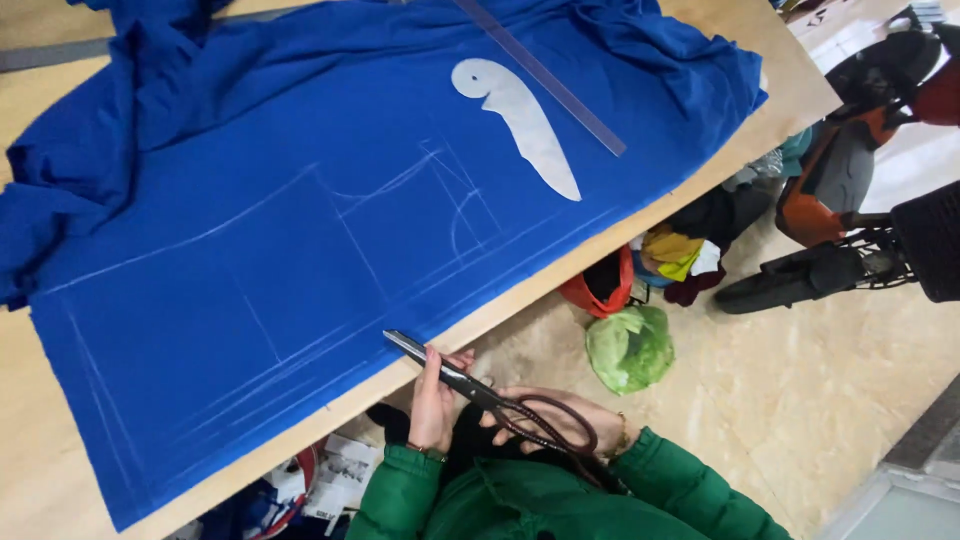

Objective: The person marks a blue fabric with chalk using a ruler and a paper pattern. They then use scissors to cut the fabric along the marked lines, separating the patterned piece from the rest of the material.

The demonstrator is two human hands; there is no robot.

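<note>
A large blue cloth [250, 230] marked with white chalk lines lies spread over a wooden table [770, 60]. My right hand [560, 415] grips the dark handles of big tailor's scissors [455, 378], whose blades point toward the cloth's near edge. My left hand [435, 400] rests against the blades from below, at the table's edge. A clear curved template [520, 120] and a long clear ruler [545, 75] lie on the cloth. Both my sleeves are green.
Below the table are a red bag [600, 290], a green bag [630, 348], a pile of coloured cloth [680, 255] and boxes [340, 475]. A scooter [860, 200] stands on the tiled floor at the right.
</note>
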